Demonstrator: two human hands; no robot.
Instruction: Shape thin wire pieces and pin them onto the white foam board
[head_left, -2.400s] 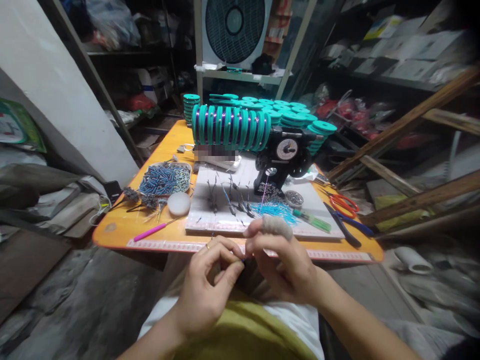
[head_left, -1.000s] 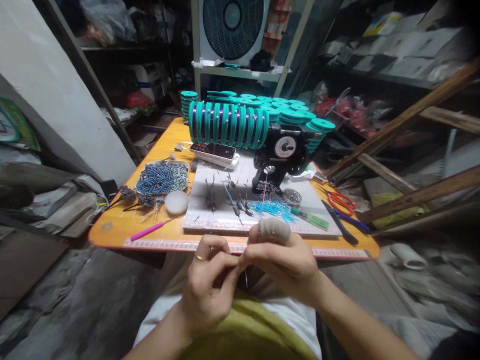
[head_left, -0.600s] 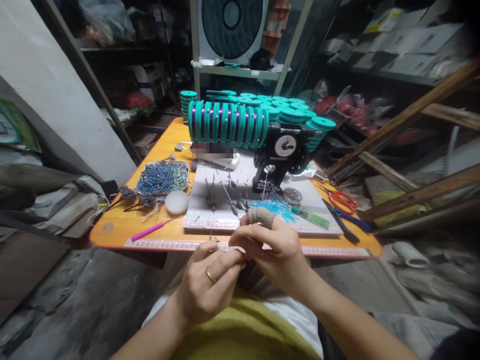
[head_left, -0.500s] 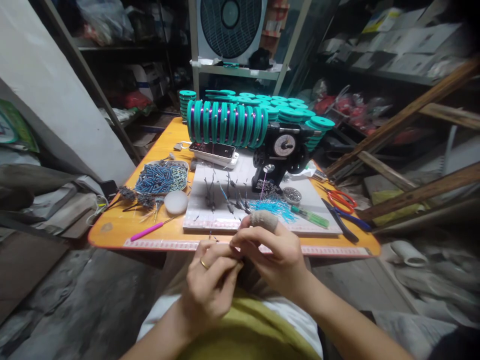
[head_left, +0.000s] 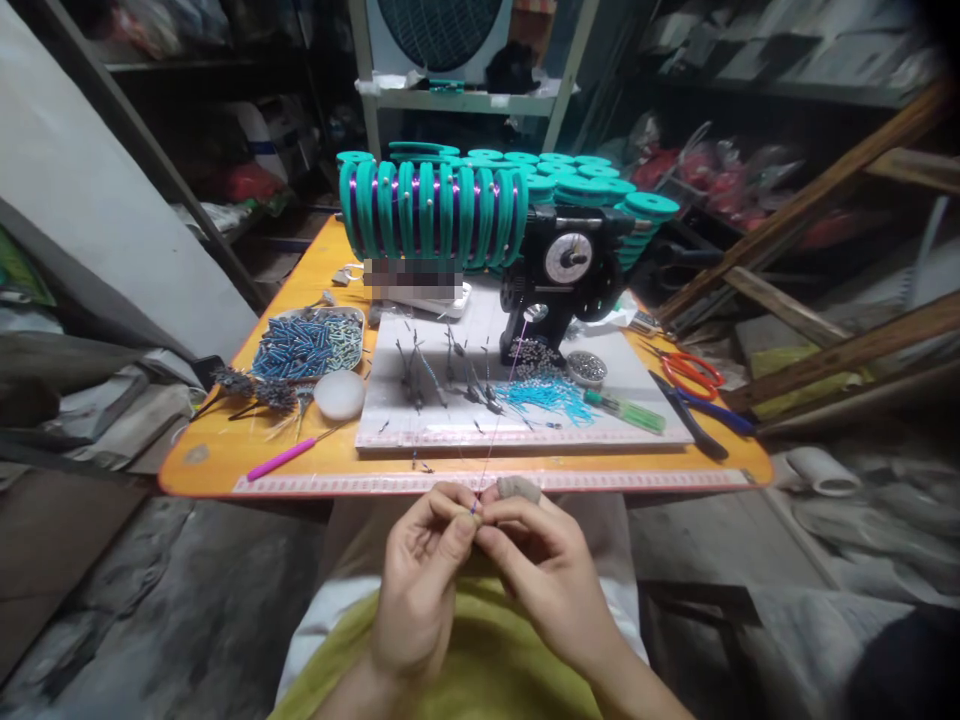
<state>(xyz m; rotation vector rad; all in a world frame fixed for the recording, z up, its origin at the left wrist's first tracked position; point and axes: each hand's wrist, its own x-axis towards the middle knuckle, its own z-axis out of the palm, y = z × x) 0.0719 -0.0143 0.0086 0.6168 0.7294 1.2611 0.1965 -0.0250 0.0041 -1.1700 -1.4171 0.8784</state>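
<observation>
In front of the table's near edge, my left hand (head_left: 424, 565) and my right hand (head_left: 547, 565) meet with fingertips pinched together. Between them is a thin purple thread (head_left: 493, 440), with a tiny dark knot or bead at the fingertips, too small to make out. From there the thread runs up toward the black winding device (head_left: 564, 262). A grey cover (head_left: 519, 488) wraps one finger of my right hand. Teal spools (head_left: 435, 212) wound with purple thread sit in a row on the device's left side. Short blue pieces (head_left: 551, 398) lie on the white board (head_left: 637, 428).
Left on the orange table (head_left: 214, 430) stand a tray of blue tubes (head_left: 296, 345), a white round lump (head_left: 340, 396) and a pink-handled hook (head_left: 281, 460). Orange-handled pliers (head_left: 694, 372) and a green tube (head_left: 634, 412) lie right. More teal spools (head_left: 649, 205) stack behind.
My right hand has come down and my left hand has turned thumb-up, so the fingertips now meet lower. The purple thread now shows stretched down to them. The view has tilted down slightly.
</observation>
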